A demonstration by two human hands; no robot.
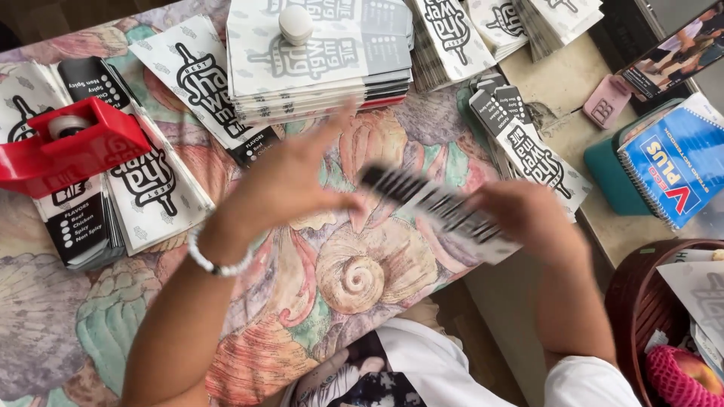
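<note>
both hands up over a table spread with a shell-patterned cloth [354, 279]. left hand [290, 181] open wide, fingers splayed and blurred, thumb side just touching the near end of a folded paper sleeve [437, 211]. right hand [528, 215] closed around the other end of that sleeve, gripping it from the right. the sleeve is white with black print, blurred, held in the air at a slant between the two hands, above the cloth and not resting on it. a white bead bracelet [215, 262] sits on the left wrist. beyond the hands, a tall stack of flat printed paper bags [317, 68] with a small round white weight [296, 22] on top. more loose printed bags [151, 173] lie fanned out at the left, with a red tape dispenser [72, 147] resting on them. another small pile of folded sleeves [524, 143] lies just beyond the right hand, near the cloth's edge. further right on bare tabletop: a pink stamp-like block [607, 100], and a blue spiral notebook [679, 166] lying on a teal box [615, 177]. lower right corner, a dark red basket [637, 301] with papers in it and a fruit in pink foam netting [679, 373]. white sleeve edge of the person's shirt [437, 362] shows at bottom.
</note>
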